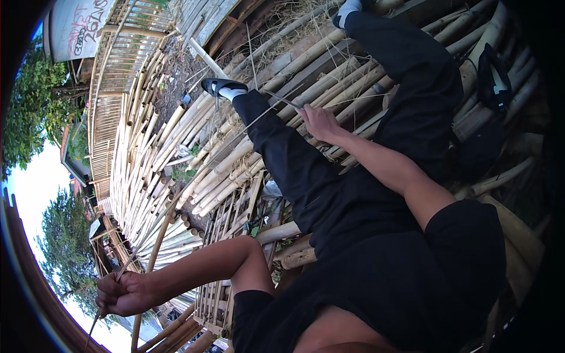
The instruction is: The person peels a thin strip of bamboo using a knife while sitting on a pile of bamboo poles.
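Note:
My left hand (123, 294) is out at the lower left, its fingers closed round a thin bamboo strip (265, 113). The strip runs up and across to my left shin, and its far end passes near my right hand. Over that shin, my right hand (321, 123) is closed on a narrow tool, apparently a knife (289, 103). Its slim blade points up and left and crosses the strip; whether they touch I cannot tell. The knife's handle is hidden in my fist.
I sit with legs apart on stacked bamboo poles (223, 165) strewn with shavings. A slatted bamboo fence (106, 120) curves along the left. Below my left arm is a bamboo lattice (210, 307). A dark bag-like thing (493, 79) lies at the right.

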A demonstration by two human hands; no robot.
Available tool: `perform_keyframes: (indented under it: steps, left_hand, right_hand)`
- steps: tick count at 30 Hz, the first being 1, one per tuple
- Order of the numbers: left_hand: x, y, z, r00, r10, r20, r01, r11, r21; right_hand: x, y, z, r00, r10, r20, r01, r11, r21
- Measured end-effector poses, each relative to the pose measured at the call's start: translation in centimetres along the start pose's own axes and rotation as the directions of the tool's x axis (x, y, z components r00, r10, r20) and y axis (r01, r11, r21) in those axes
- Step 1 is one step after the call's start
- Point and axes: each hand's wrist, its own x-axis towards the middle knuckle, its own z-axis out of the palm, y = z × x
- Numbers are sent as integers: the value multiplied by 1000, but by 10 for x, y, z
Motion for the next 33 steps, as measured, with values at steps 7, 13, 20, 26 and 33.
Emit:
perform_keyframes:
  steps: [7, 13, 20, 26, 33]
  left_hand:
    - [8, 21, 13, 999, 46, -16, -45, 996, 72]
    - [12, 23, -3, 995, 95, 13, -94, 995, -45]
    - [-32, -32, 57, 996, 93, 17, -94, 969, 226]
    - [-65, -76, 77, 995, 93, -45, -66, 905, 420]
    - [-73, -89, 100, 980, 144, -136, -45, 830, 556]
  right_hand:
    - [21, 81, 12, 911, 409, -54, -411, 911, -35]
    - [29, 59, 17, 910, 415, 6, -415, 909, 43]
    - [20, 59, 7, 735, 413, 538, -385, 907, -170]
    - [13, 61, 11, 776, 376, 507, -281, 925, -256]
    - [21, 71, -1, 811, 374, 449, -224, 909, -353]
